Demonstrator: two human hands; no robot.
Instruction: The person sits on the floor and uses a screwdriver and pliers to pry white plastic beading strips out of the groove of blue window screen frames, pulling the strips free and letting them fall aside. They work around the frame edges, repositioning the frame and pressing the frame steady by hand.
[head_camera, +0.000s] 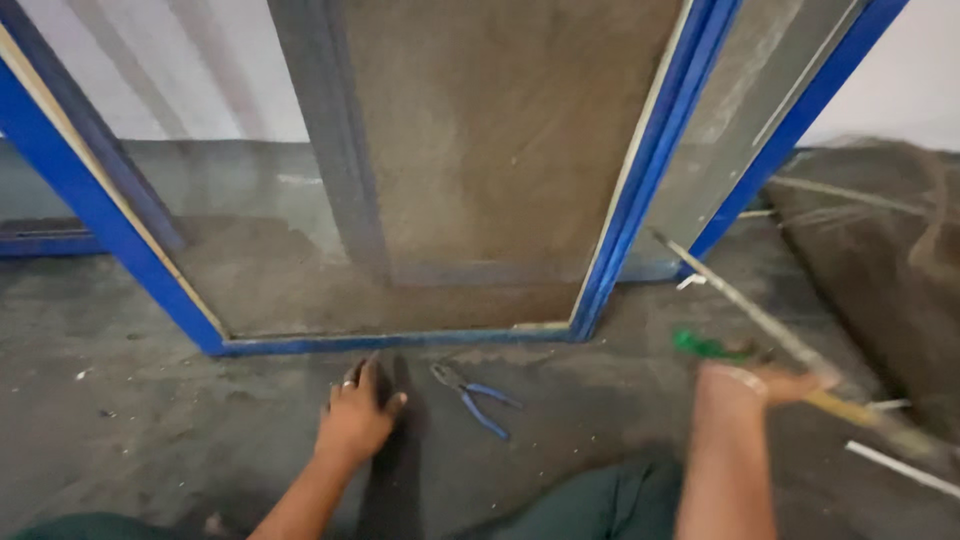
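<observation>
My left hand (355, 412) rests flat on the concrete floor with its fingers spread, just below the bottom rail of a blue window frame (400, 341) covered with mesh. Pliers with blue handles (472, 397) lie on the floor just right of that hand. My right hand (775, 385) is blurred by motion and is closed on a long thin rod or stick (760, 318) that slants up toward the frame. A green-handled tool (705, 346) lies by that hand; whether the hand touches it is unclear.
Another blue frame (800, 110) leans at the right, and a further blue bar (45, 243) lies at the left. A white strip (900, 468) lies on the floor at the right. My dark green trousers (590, 505) show at the bottom.
</observation>
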